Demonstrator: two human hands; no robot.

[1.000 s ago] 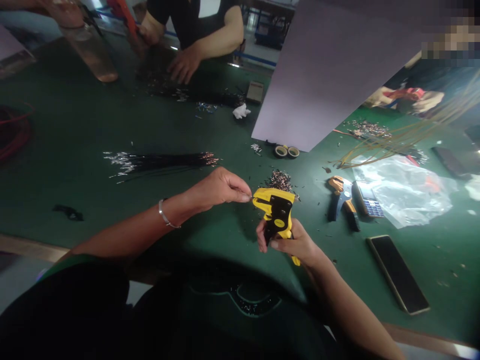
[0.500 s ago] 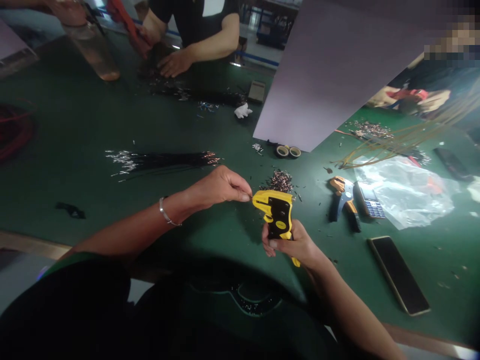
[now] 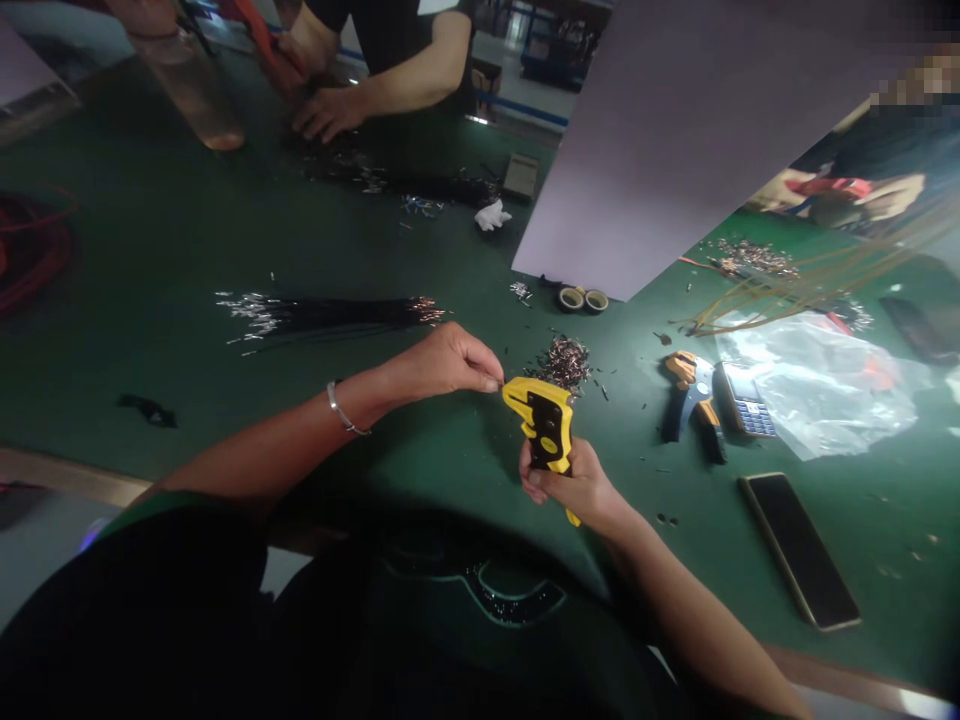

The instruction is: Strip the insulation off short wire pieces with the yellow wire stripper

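Note:
My right hand (image 3: 570, 482) is wrapped round the handle of a yellow and black wire stripper (image 3: 546, 425), whose jaws point left. At the tip of those jaws, my left hand (image 3: 457, 362) is closed in a pinch; what it holds is too small to make out. Just behind the stripper lies a pile of small dark and coppery scraps (image 3: 566, 362). A bundle of black wires (image 3: 330, 314) with silvery left ends and copper-coloured right ends rests on the green table (image 3: 172, 240), beyond my left forearm.
To the right lie an orange and blue stripper (image 3: 691, 390), a keypad phone (image 3: 746, 400), a plastic bag (image 3: 832, 385) and a smartphone (image 3: 801, 550). Tape rolls (image 3: 583, 299) sit below a pale panel (image 3: 675, 140). Across the table, other people's hands (image 3: 330, 112) work.
The stripper in my right hand has shifted slightly left and tilted a little. My left hand keeps its pinch at the jaws. The hand across the table has moved a little left.

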